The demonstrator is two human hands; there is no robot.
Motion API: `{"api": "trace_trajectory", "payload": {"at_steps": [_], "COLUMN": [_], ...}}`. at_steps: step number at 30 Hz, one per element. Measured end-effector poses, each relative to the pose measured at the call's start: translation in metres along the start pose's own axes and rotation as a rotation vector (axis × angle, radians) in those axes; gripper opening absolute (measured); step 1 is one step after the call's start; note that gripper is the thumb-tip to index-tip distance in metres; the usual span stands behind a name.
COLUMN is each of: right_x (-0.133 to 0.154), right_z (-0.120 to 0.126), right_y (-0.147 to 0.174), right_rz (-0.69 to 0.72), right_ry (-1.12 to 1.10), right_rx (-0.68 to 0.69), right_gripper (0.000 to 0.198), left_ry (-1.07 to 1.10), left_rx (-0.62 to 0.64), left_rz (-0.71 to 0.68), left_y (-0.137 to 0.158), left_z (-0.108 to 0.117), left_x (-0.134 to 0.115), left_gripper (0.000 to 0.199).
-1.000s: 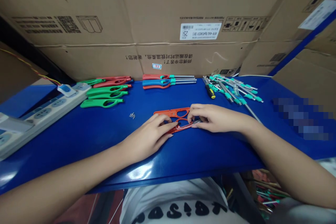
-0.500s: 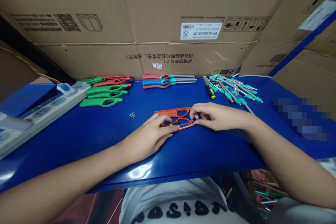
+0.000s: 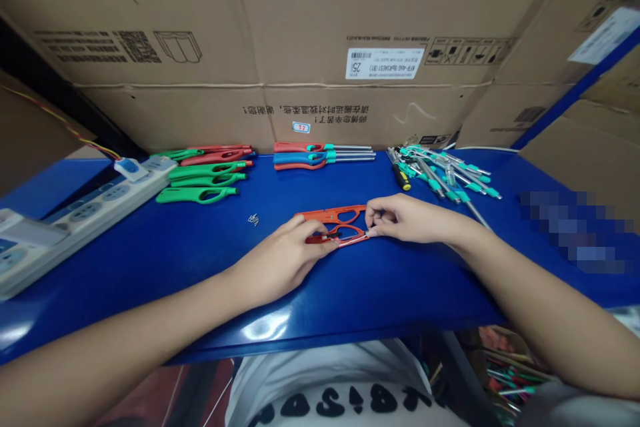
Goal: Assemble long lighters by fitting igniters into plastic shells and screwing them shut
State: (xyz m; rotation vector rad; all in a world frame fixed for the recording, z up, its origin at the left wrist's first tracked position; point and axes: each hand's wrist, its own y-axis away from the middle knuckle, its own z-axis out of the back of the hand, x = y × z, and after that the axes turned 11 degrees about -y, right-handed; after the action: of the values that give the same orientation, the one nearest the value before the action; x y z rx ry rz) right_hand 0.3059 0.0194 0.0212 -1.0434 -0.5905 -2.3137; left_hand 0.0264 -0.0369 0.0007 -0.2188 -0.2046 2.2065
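Note:
My left hand [image 3: 287,252] is closed with thumb and fingers around the wide end of a red lighter handle half [image 3: 356,239], its inner side facing up. Dark small parts and a thin pale line show inside this shell. At its narrow end, my right hand [image 3: 413,217] pinches with thumb and forefinger; whether a thin wire is also between those fingertips is too small to tell. Just beyond lies a matching orange-red handle half [image 3: 325,215] with a trigger loop, partly covered by both hands. A small pile of screws [image 3: 253,219] rests on the blue table to the left.
Green and red handles [image 3: 205,177] lie at the back left beside a white power strip [image 3: 100,203]. Several assembled lighters [image 3: 300,160] sit at the back middle. Metal lighter tubes [image 3: 450,170] and a black-yellow screwdriver [image 3: 401,178] lie back right. A cardboard wall [image 3: 300,67] stands behind.
My left thumb and fingers have drawn closer together on the red handle half. My right hand keeps its pinch at the narrow end, almost unmoved. The camera view has shifted slightly.

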Motion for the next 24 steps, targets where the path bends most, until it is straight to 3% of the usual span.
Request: {"api": "trace_trajectory", "payload": {"at_steps": [9, 24], "right_x": [0.006, 0.003], "right_z": [-0.010, -0.019], "right_y": [0.006, -0.003], "right_rz": [0.329, 0.332], "right_ry": [0.141, 0.048], "right_rx": [0.065, 0.011], "right_gripper": [0.020, 0.006], "left_ry": [-0.052, -0.160], "left_rx": [0.031, 0.030], "left_rz": [-0.018, -0.052], "left_y": [-0.001, -0.001], "left_z": [0.004, 0.005], "left_x": [0.005, 0.005], "left_gripper": [0.046, 0.039]}}
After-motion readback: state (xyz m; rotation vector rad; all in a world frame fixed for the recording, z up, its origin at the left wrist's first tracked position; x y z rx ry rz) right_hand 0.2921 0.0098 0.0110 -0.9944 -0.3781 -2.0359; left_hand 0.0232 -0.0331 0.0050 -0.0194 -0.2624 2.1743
